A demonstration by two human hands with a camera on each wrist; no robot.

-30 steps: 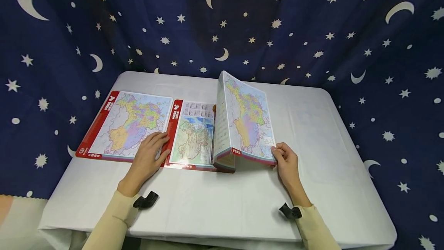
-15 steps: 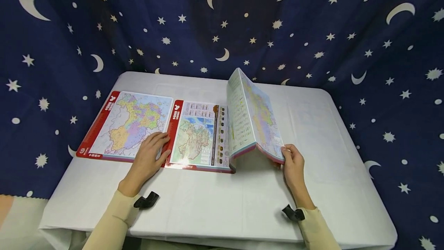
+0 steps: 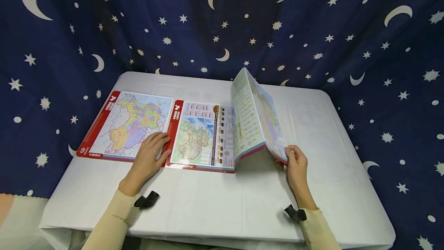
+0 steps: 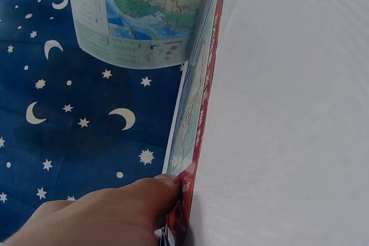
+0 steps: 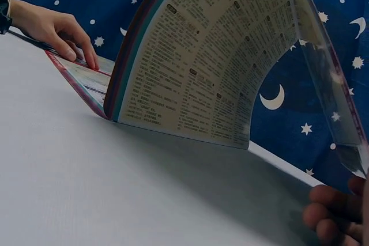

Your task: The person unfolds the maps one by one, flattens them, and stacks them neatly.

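Note:
A map sheet [image 3: 194,142] with a red margin lies on the table, its right part folded up into a standing ridge. My left hand [image 3: 149,157] rests flat across the red strip, partly over a second map sheet [image 3: 135,122] at the left. With thumb and fingers my right hand [image 3: 297,165] pinches the lower right corner of the raised panel [image 3: 270,115]. In the right wrist view the underside of a raised panel [image 5: 184,67] curves upward and bears dense printed text. The left wrist view has the left hand [image 4: 109,217] at the sheet's red edge.
A white-covered table [image 3: 333,165] extends right of the sheets and in front of them. Behind and beside it hangs a dark blue curtain [image 3: 194,7] with moons and stars. Black straps [image 3: 295,213] are on both sleeves.
My right hand has moved right, drawing the raised panel with it. The fold's ridge shifted right, and more of the printed sheet left of it shows. The left hand stayed put.

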